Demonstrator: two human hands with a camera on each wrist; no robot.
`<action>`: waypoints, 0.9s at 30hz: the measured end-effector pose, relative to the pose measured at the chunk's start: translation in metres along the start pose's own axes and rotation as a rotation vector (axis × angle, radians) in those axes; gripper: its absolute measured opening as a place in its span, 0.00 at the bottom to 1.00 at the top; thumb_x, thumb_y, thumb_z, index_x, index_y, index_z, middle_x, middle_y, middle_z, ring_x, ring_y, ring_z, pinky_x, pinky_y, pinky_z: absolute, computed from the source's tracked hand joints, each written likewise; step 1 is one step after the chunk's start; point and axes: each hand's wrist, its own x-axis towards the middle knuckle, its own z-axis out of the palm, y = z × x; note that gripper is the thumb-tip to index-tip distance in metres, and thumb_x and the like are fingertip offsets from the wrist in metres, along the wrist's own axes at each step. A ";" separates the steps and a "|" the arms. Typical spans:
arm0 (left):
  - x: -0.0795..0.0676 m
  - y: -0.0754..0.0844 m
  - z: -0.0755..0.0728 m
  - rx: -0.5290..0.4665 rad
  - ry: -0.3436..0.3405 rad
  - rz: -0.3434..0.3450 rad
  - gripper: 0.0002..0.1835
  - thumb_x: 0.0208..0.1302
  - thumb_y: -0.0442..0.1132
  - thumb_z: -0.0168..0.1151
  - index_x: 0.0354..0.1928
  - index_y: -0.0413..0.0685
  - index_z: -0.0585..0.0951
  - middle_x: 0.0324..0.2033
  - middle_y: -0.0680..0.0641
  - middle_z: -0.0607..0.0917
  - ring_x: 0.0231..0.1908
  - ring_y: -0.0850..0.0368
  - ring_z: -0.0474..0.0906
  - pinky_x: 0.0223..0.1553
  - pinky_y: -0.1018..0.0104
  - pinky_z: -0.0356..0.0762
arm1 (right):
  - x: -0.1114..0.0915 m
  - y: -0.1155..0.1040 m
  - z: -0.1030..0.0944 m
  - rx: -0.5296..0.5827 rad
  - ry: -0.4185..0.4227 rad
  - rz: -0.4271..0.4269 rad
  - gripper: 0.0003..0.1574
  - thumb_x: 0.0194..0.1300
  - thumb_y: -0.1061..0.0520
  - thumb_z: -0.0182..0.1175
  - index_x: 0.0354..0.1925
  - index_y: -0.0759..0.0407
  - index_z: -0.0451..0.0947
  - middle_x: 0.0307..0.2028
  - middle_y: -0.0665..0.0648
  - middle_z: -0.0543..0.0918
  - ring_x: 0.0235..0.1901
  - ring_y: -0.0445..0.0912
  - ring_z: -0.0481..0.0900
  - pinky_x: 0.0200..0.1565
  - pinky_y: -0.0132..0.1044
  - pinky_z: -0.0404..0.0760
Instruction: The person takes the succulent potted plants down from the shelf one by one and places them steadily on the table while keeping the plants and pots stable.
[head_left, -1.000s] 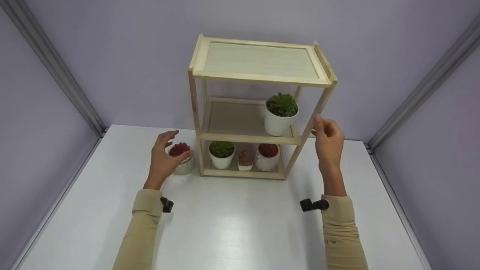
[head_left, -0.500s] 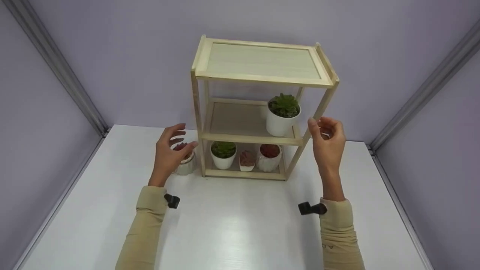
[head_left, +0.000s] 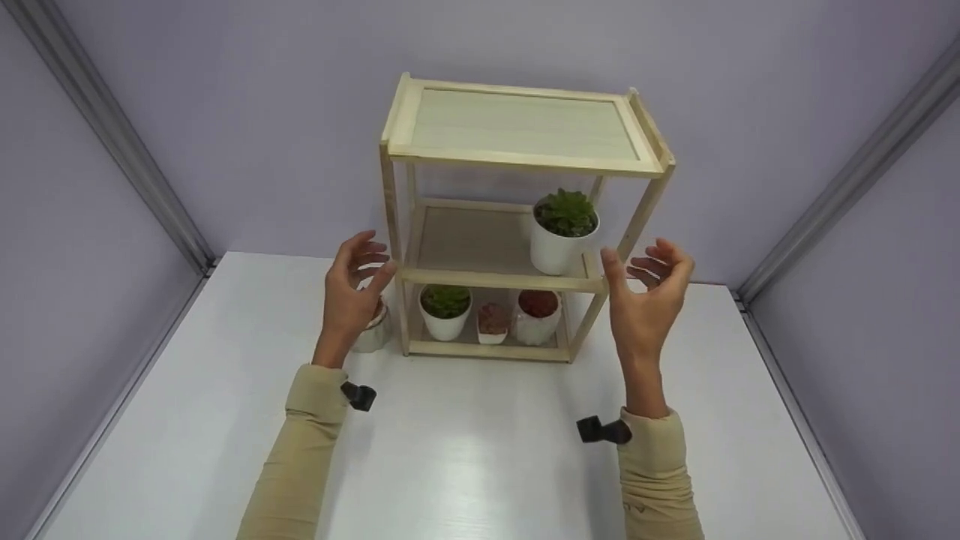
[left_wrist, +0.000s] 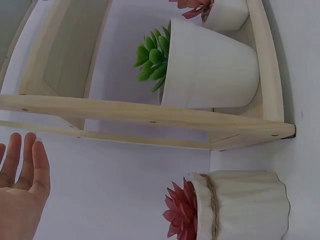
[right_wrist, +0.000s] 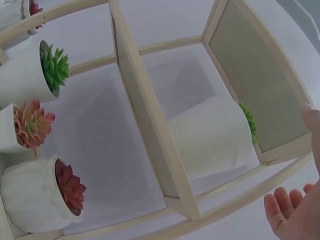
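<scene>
A three-tier wooden shelf [head_left: 487,280] stands between my hands. My left hand [head_left: 349,300] hovers beside its left front post, fingers loosely bent, holding nothing. Behind that hand, in the head view, a ribbed white pot [head_left: 371,337] is partly hidden; the left wrist view shows its red succulent [left_wrist: 181,210] and twine band. By the right front post is my right hand [head_left: 649,307], thumb and fingers spread, nothing gripped; whether the thumb touches the post I cannot tell. A large white pot [head_left: 553,251] with a green succulent [head_left: 568,212] sits at the right of the middle tier.
On the bottom tier stand a white pot with a green succulent [head_left: 446,300], a small white pot with a pinkish succulent [head_left: 493,319] and a ribbed pot with a red succulent [head_left: 538,304]. The shelf stands on a white table [head_left: 465,442] near the back wall [head_left: 517,37].
My left hand has moved up and right, from around the red succulent to the shelf's left post. My right hand has shifted slightly left and its thumb and fingers have spread apart. The pots have stayed put.
</scene>
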 end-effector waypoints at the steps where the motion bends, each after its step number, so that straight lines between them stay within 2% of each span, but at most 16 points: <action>1: 0.000 0.001 0.002 0.000 0.003 -0.002 0.29 0.72 0.36 0.67 0.73 0.44 0.72 0.60 0.36 0.81 0.59 0.49 0.80 0.62 0.68 0.77 | -0.002 -0.001 0.001 0.001 0.012 -0.013 0.41 0.60 0.58 0.77 0.65 0.65 0.67 0.52 0.51 0.73 0.51 0.47 0.78 0.58 0.35 0.80; 3: 0.001 0.003 0.005 -0.001 0.007 -0.001 0.28 0.73 0.36 0.66 0.72 0.44 0.72 0.59 0.38 0.81 0.59 0.53 0.79 0.61 0.68 0.77 | -0.005 -0.004 0.004 0.005 0.033 -0.033 0.42 0.59 0.60 0.78 0.65 0.66 0.68 0.52 0.52 0.73 0.51 0.44 0.77 0.58 0.35 0.79; 7: 0.003 0.007 0.011 -0.002 0.015 0.020 0.26 0.74 0.36 0.65 0.71 0.43 0.74 0.58 0.42 0.82 0.57 0.57 0.79 0.61 0.69 0.77 | -0.010 -0.008 0.009 -0.003 0.061 -0.076 0.44 0.56 0.61 0.80 0.65 0.68 0.69 0.53 0.55 0.74 0.52 0.48 0.76 0.57 0.36 0.79; 12: 0.006 0.015 0.015 -0.003 0.041 0.034 0.22 0.75 0.37 0.63 0.68 0.42 0.77 0.57 0.40 0.83 0.56 0.62 0.80 0.60 0.70 0.79 | -0.018 -0.010 0.016 -0.043 0.077 -0.095 0.50 0.54 0.60 0.81 0.68 0.70 0.67 0.61 0.64 0.76 0.61 0.53 0.76 0.63 0.43 0.78; 17: 0.009 0.024 0.015 0.001 0.060 -0.001 0.20 0.76 0.40 0.63 0.66 0.43 0.79 0.57 0.40 0.83 0.57 0.59 0.80 0.58 0.73 0.80 | -0.027 -0.012 0.021 -0.088 0.073 -0.102 0.57 0.56 0.53 0.81 0.75 0.69 0.63 0.73 0.64 0.72 0.72 0.53 0.71 0.74 0.46 0.71; 19: 0.010 0.028 0.015 0.002 0.064 -0.015 0.20 0.76 0.41 0.63 0.65 0.44 0.80 0.57 0.41 0.83 0.57 0.58 0.80 0.58 0.73 0.80 | -0.031 -0.012 0.024 -0.102 0.071 -0.105 0.60 0.56 0.51 0.81 0.76 0.68 0.62 0.75 0.64 0.70 0.75 0.53 0.68 0.77 0.44 0.68; 24: 0.014 0.033 0.016 0.012 0.079 -0.039 0.18 0.77 0.42 0.63 0.64 0.45 0.81 0.57 0.43 0.84 0.55 0.60 0.81 0.54 0.73 0.82 | -0.038 -0.013 0.034 -0.107 0.089 -0.098 0.62 0.55 0.53 0.82 0.77 0.69 0.60 0.76 0.66 0.67 0.78 0.54 0.65 0.79 0.45 0.66; 27: 0.016 0.034 0.016 0.025 0.090 -0.052 0.18 0.77 0.43 0.62 0.63 0.45 0.82 0.56 0.44 0.84 0.53 0.61 0.81 0.52 0.73 0.83 | -0.043 -0.014 0.042 -0.111 0.118 -0.101 0.62 0.55 0.54 0.83 0.77 0.71 0.61 0.75 0.69 0.68 0.77 0.57 0.66 0.78 0.50 0.67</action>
